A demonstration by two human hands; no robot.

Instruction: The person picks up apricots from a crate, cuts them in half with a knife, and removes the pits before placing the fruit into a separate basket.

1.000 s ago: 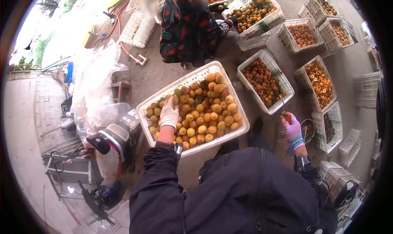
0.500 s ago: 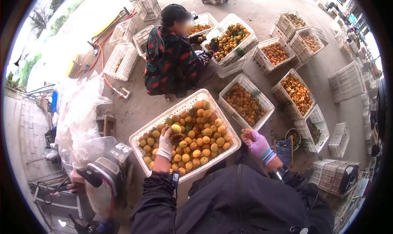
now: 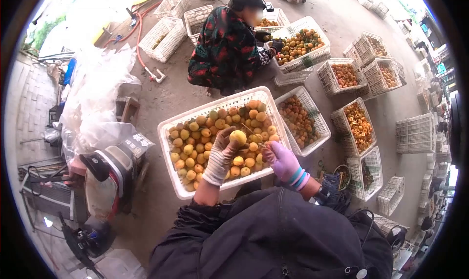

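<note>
My left hand (image 3: 223, 149), in a stained white glove, is closed around a yellow apricot (image 3: 238, 137) and holds it over the near crate. Close by on the right is my right hand (image 3: 280, 160) in a purple glove with a striped cuff. Its fingers are pinched together; a thin, dark sliver shows near the fingertips, but I cannot make out what it is. Beneath both hands stands a white plastic crate (image 3: 168, 174) filled with yellow-orange apricots (image 3: 195, 137).
A crouching person (image 3: 227, 47) in a patterned jacket works at another apricot crate (image 3: 320, 56) ahead. To the right, a crate (image 3: 325, 132) of apricots and a crate (image 3: 337, 118) of halved ones stand on the floor. Plastic sheeting (image 3: 93, 93) and a scooter (image 3: 105, 181) are at left.
My left hand has lifted the yellow apricot and moved right. My right hand has come left from beside the crate to near it. The view has shifted.
</note>
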